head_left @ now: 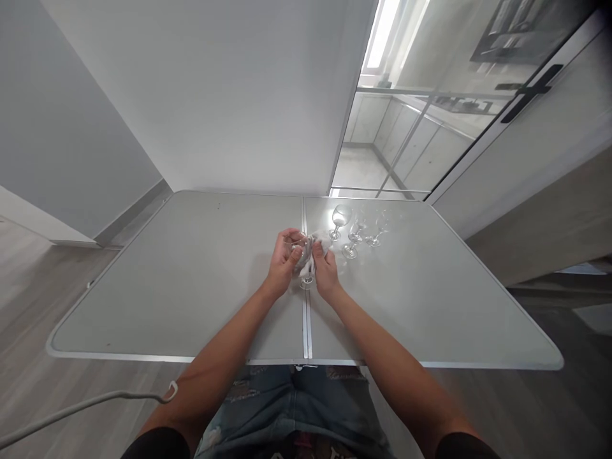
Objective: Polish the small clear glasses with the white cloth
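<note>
The left hand (284,261) curls around the clear bowl of a stemmed glass (306,280), thumb across the near side and fingers behind; the right hand (326,270) pinches a pale, crumpled cloth (322,238) against it, thumb extended, the other fingers bent close together; the glass is over the table's (191,280) metal seam (307,331), round foot downward; beyond the right hand stand more glasses (341,217), thin, shiny and round-footed, on the smooth grey top.

It looks like a home — wood-look floor (29,312), pale wall (205,95), black-handled glazed door (415,127).
</note>
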